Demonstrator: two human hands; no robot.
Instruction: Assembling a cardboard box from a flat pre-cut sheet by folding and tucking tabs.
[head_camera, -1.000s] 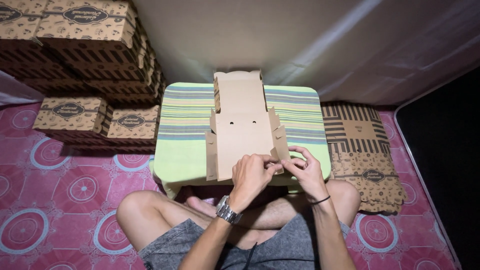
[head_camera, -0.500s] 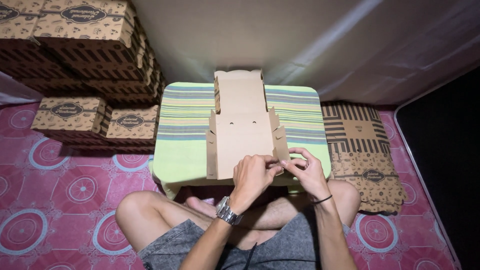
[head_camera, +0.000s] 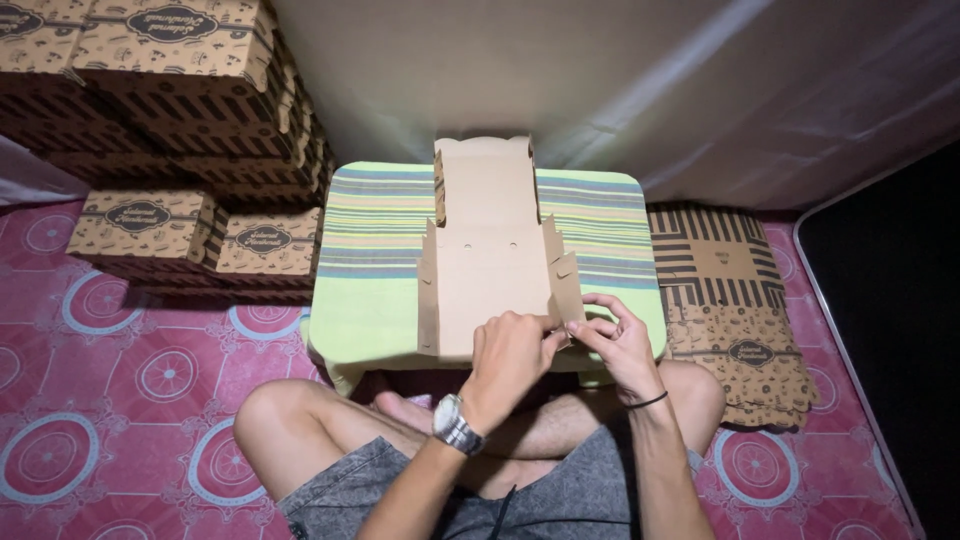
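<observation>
A red patterned floor mat (head_camera: 130, 400) covers the ground, and on it stands a low tabletop (head_camera: 375, 310) draped in a green striped cloth, which serves as landmark here. Nearest, just before the tabletop, the person sits cross-legged in grey shorts (head_camera: 400, 490), knees spread to either side of its near edge. Both forearms reach forward and upward to that edge. The left hand (head_camera: 512, 352), a metal wristwatch (head_camera: 455, 425) on its wrist, is curled with the knuckles up, fingers pinching the near right corner of a flat unfolded cardboard box blank (head_camera: 490, 260). The right hand (head_camera: 620, 345), a thin dark band at the wrist, meets it from the right, fingertips gripping the same corner flap; the two hands touch, both closed on the cardboard.

The blank lies on the middle of the tabletop, plain brown side up, its long axis running from the person straight away toward the far edge, side flaps raised slightly.

Right of the tabletop lies a pile of flat printed blanks (head_camera: 730, 300). Left and beyond, folded boxes (head_camera: 190, 110) are stacked high. Behind hangs pale sheeting (head_camera: 600, 70).
</observation>
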